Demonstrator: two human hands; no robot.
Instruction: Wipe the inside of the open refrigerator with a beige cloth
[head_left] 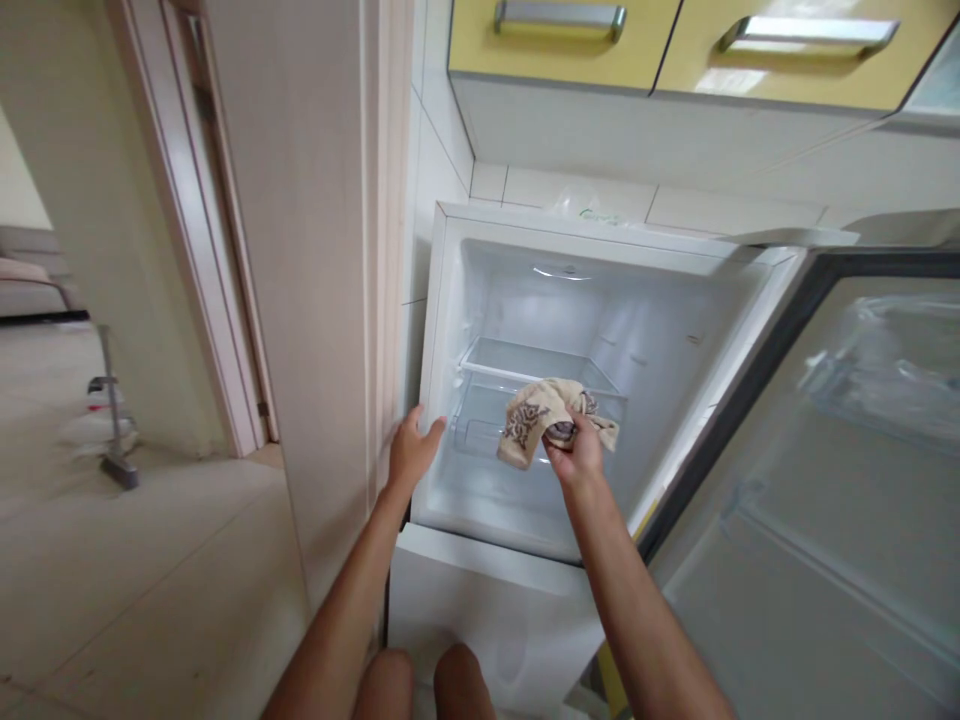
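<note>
Right hand [581, 455] pinches a bunched cream cloth [529, 415] between thumb and fingers; one patterned fold droops to the left of the grip, and a shorter end sticks out to the right. Left hand [412, 450] is held with its thumb spread away from the fingers, at the left edge of an open refrigerator [439, 330]; I cannot tell whether it presses on that edge. The cloth is in front of the refrigerator's lit white interior, overlapping the view of a glass shelf [525, 355]; whether it touches any surface inside is unclear.

Below the compartment is a white lower front [487, 600], with two bare knees [461, 680] close before it. To the right, the refrigerator door [810, 480] stands swung open, its dark seal showing along the edge. Clear plastic [589, 205] lies on top of the refrigerator, under yellow cabinets [555, 50] with metal handles. On the left rises a pale panel [300, 250], and well beyond it a long-handled tool [118, 465] stands on the floor [172, 560].
</note>
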